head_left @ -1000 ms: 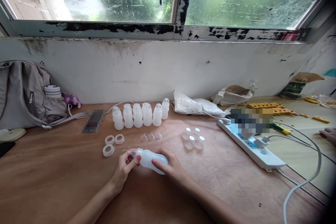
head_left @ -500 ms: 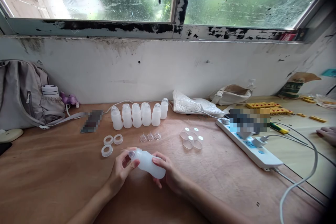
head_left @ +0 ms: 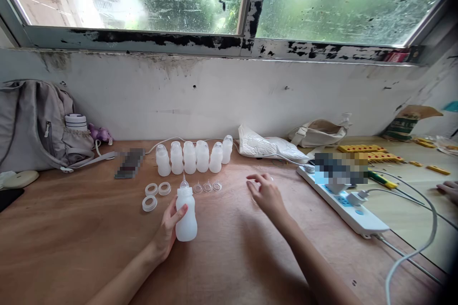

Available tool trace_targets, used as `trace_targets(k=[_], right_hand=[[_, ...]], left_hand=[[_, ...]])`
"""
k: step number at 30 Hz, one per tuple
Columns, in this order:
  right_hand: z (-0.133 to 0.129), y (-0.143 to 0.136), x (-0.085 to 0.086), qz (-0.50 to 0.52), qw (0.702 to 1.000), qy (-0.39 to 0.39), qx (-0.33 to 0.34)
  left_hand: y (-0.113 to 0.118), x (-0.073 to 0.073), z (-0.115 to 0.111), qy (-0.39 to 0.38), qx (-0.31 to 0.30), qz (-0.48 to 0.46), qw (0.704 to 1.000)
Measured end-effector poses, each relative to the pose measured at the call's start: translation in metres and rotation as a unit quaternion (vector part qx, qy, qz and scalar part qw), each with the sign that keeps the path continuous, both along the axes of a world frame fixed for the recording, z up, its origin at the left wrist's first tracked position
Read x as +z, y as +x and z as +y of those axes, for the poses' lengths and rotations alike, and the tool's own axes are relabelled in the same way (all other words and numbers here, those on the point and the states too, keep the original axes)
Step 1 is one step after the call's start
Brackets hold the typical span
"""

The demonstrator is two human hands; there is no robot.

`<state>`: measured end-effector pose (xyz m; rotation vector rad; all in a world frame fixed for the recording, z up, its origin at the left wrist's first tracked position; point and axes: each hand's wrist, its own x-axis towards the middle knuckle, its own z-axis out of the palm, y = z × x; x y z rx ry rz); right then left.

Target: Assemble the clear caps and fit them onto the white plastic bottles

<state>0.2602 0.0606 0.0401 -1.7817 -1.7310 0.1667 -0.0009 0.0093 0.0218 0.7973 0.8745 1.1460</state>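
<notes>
My left hand [head_left: 168,227] is wrapped round a frosted baby bottle [head_left: 186,223], which stands nearly upright with a clear nipple at its top. To the right, my right hand [head_left: 266,194] reaches over the clear caps, its fingers stretched and apart. Those caps are mostly hidden under it; I see nothing held in its fingers. Three white collar rings [head_left: 149,203] lie left of the held bottle. Behind and right of it sit three clear nipples [head_left: 207,187]. Farther back stands a row of frosted bottles [head_left: 189,158] with clear tops.
A white power strip [head_left: 343,202] with plugs and cables lies on the right. White plastic packaging [head_left: 270,145] and a beige bag [head_left: 318,132] rest by the wall. A grey backpack [head_left: 32,124] is at left. Another person's hand [head_left: 449,190] shows at the right edge.
My right hand has let go of the bottle and moved right, over the clear caps. My left hand has shifted from the bottle's top to its body, and the bottle has turned upright.
</notes>
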Motion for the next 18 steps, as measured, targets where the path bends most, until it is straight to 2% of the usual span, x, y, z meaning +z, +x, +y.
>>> trace_targets(k=[2,4,8,12,16,18], right_hand=[[0.007,0.021,0.001,-0.055,0.996,-0.047,-0.045],[0.009,0.034,0.0,-0.077,0.991,-0.098,-0.05],[0.007,0.033,-0.006,-0.058,0.987,-0.147,0.026],[0.002,0.013,-0.003,0.089,0.974,-0.162,0.129],[-0.005,-0.009,0.008,0.289,0.937,-0.105,0.164],[-0.009,-0.017,0.011,0.353,0.916,-0.087,0.171]], left_hand=[[0.0,-0.001,0.001,0.003,0.002,0.003,1.0],[0.0,-0.001,0.002,-0.003,-0.008,0.001,1.0],[0.001,0.003,0.0,-0.019,-0.032,0.008,0.999],[0.002,0.006,0.0,0.01,-0.031,0.059,0.998],[0.001,0.005,0.001,0.055,-0.038,0.115,0.991],[0.0,0.006,0.002,0.073,-0.05,0.148,0.985]])
